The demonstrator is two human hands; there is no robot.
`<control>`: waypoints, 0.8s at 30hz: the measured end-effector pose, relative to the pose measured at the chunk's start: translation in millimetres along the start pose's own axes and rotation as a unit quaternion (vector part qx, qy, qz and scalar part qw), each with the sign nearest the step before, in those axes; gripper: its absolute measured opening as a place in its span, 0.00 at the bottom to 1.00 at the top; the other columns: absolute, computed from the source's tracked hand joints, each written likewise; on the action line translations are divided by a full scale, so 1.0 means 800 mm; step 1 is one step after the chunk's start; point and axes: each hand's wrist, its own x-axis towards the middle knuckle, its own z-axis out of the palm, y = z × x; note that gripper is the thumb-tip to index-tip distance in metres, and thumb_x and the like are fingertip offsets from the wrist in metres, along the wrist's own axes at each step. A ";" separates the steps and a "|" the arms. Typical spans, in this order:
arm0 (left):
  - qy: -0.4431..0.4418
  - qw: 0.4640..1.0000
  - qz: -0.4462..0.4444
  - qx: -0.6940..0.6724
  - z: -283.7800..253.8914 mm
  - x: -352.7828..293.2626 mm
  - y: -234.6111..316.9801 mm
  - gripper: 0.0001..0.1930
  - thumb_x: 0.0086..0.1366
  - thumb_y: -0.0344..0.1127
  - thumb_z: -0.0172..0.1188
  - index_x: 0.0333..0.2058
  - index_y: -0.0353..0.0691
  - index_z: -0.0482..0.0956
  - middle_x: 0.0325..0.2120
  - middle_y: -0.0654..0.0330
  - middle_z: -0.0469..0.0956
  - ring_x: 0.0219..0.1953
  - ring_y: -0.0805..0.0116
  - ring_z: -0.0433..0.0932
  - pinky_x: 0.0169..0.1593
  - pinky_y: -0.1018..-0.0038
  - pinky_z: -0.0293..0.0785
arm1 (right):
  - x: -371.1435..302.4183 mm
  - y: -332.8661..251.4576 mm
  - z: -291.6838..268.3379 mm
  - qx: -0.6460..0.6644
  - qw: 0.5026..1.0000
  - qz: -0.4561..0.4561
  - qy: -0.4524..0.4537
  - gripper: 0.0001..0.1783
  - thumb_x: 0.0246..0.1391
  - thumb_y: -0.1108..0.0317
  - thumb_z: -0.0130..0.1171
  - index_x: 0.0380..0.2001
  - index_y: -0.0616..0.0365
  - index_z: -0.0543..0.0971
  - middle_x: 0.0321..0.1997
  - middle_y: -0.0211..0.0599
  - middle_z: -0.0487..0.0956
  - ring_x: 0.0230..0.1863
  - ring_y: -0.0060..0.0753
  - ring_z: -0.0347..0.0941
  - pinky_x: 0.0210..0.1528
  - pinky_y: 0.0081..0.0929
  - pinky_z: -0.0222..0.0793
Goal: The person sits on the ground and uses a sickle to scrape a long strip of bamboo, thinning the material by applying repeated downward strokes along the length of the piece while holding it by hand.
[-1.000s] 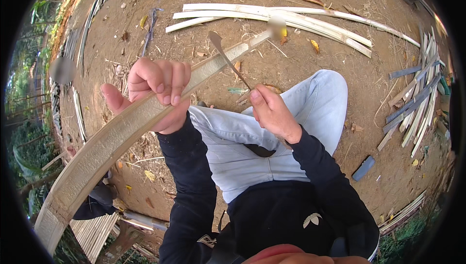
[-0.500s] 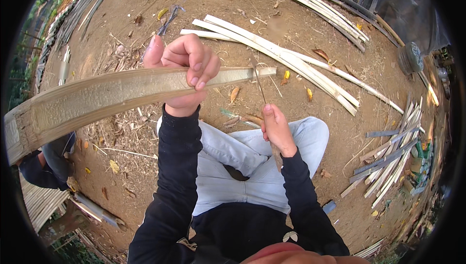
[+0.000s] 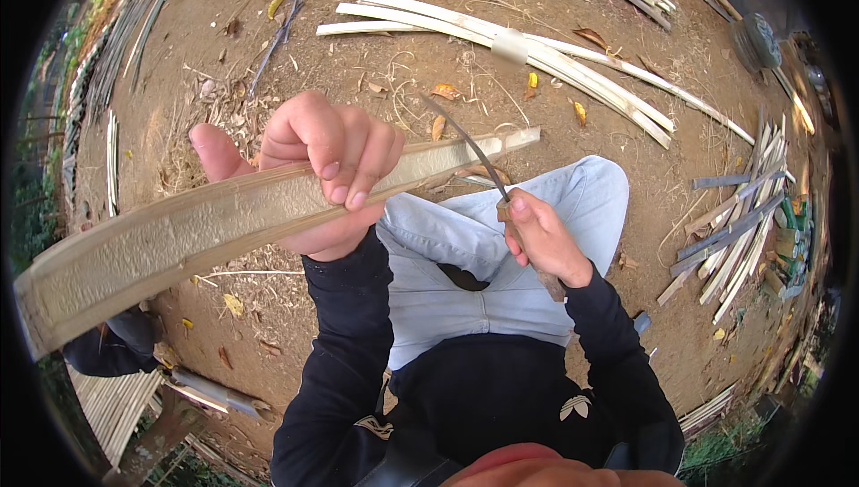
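Observation:
A long split bamboo strip (image 3: 192,229) crosses in front of me, its pale inner face showing and its narrow end pointing right. My left hand (image 3: 327,165) grips it near the middle, fingers curled over the upper edge and the thumb sticking out to the left. In my right hand (image 3: 546,241) is a knife (image 3: 470,142) with a thin dark blade and a wooden handle. The blade slants up and left over the strip's narrow part; whether it touches the bamboo I cannot tell.
Pale bamboo strips (image 3: 501,44) lie on the dirt ahead. A heap of cut strips (image 3: 738,218) is at the right, beside green objects (image 3: 792,245). At the left, another person's dark-clothed leg (image 3: 121,344) shows below the strip, near a stack of slats (image 3: 112,406).
The bamboo strip has come lower and nearer, its narrow end shifting right. The knife has tilted further left, and my right hand sits lower and more to the right. The view has shifted too.

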 end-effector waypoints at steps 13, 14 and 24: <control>-0.027 0.995 -0.069 0.061 0.016 -0.037 0.001 0.34 0.63 0.69 0.38 0.19 0.41 0.68 0.10 0.66 0.68 0.14 0.75 0.68 0.23 0.76 0.54 | -0.011 0.028 0.003 -0.039 0.994 0.026 0.098 0.28 0.65 0.41 0.37 0.27 0.56 0.67 0.13 0.26 0.66 0.13 0.15 0.64 0.16 0.20 0.60; -0.029 0.995 -0.070 0.071 0.016 -0.040 0.003 0.34 0.63 0.69 0.38 0.19 0.42 0.68 0.10 0.66 0.68 0.13 0.75 0.68 0.23 0.76 0.54 | -0.021 0.025 0.006 -0.059 0.995 0.009 0.081 0.28 0.65 0.41 0.36 0.26 0.56 0.66 0.13 0.26 0.66 0.13 0.16 0.63 0.16 0.20 0.60; -0.067 0.994 -0.065 0.063 0.010 0.026 0.008 0.31 0.66 0.65 0.37 0.19 0.43 0.65 0.10 0.68 0.64 0.12 0.76 0.64 0.22 0.78 0.55 | -0.039 0.008 0.017 0.005 0.996 -0.053 0.070 0.28 0.65 0.41 0.39 0.28 0.57 0.67 0.15 0.26 0.65 0.13 0.16 0.63 0.17 0.19 0.59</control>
